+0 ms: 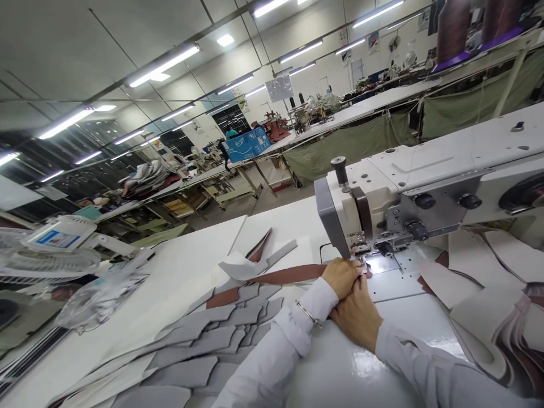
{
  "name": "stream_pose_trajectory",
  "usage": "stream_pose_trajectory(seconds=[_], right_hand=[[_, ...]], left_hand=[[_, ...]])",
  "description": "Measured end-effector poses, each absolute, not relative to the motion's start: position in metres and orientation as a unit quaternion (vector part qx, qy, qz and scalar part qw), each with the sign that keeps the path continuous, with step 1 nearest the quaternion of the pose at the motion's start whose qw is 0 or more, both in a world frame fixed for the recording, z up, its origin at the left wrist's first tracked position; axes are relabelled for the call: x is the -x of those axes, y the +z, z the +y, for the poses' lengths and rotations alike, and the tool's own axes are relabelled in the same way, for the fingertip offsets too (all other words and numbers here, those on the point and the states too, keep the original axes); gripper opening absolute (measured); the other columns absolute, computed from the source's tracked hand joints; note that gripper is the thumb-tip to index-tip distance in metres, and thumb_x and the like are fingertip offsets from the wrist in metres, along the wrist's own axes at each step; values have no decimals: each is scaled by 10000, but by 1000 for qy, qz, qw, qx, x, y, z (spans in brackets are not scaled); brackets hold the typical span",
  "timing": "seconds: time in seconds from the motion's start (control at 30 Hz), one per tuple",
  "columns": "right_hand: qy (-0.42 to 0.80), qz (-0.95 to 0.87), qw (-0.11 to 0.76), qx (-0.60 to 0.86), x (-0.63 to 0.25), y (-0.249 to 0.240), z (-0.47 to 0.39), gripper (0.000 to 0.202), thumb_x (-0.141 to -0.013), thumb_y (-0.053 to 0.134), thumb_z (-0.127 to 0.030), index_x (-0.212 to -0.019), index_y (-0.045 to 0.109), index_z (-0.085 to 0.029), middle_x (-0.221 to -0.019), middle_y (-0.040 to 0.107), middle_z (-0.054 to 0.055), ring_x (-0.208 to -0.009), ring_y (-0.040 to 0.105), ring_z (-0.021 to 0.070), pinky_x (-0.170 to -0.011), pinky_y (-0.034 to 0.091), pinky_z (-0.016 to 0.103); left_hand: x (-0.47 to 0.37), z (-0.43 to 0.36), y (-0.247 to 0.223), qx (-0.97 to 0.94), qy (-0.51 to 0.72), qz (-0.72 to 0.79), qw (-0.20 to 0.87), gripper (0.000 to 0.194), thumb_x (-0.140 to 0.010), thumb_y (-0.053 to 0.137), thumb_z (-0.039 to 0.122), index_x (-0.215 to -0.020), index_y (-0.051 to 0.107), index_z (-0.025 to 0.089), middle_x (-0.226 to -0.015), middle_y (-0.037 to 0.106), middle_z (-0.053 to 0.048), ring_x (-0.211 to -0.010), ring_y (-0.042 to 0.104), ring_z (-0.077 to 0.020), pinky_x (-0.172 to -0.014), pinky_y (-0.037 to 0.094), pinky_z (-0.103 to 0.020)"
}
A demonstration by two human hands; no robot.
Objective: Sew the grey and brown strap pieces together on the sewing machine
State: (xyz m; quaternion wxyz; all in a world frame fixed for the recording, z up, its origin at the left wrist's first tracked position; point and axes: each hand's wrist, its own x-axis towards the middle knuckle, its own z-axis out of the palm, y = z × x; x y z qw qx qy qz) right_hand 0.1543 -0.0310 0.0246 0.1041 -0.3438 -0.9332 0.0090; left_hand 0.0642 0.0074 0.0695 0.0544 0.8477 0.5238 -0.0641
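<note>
A long reddish-brown piece of leather-like material (293,275) lies on the white machine table, its right end under the presser foot of the sewing machine (346,215). My left hand (344,276), with a bracelet at the wrist, grips the piece close by the needle. Partly beneath and nearer to me, my right hand (359,314) is closed on its edge, fingertips together beside the foot. My hands overlap and hide much of the piece's right end. To the left, overlapping grey cut pieces (199,334) are spread out in rows.
Loose off-white pieces (242,267) lie beyond the brown piece. Stitched pieces (480,283) are heaped to the right, beneath the machine arm. A white fan (59,243) and clear plastic bag (106,289) stand at the left. Further benches hold machines and a blue box (246,144).
</note>
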Motion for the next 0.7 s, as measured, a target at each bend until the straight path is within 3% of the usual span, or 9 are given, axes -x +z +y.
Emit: stream_pose_trajectory(seconds=[0.17,0.4,0.7], right_hand=[[15,-932,113,345,-154,25,-32,412,-876,434,-412,-1036,673,-116,-950,637,229,-1016,486,453,-864,179,688],[26,-951,161,263,-153,13,-36,372,-910,399,-367,-1024,662,-129,-902,663,162,-933,556,320,-926,259,576],[37,-949,151,275,-154,16,-33,395,-912,373,-354,-1116,620,-123,-1010,631,194,-1032,504,380,-894,236,635]], left_hand=[[-62,8,69,-853,-62,514,61,238,-838,443,153,-1003,607,201,-997,619,-37,-938,572,-194,-798,452,-318],[-61,4,67,-849,-48,521,69,281,-814,461,138,-1047,594,221,-1017,611,-29,-959,555,-179,-840,449,-305],[-60,7,60,-840,-43,537,70,342,-793,486,139,-1106,561,254,-1049,593,-27,-958,556,-178,-806,467,-297]])
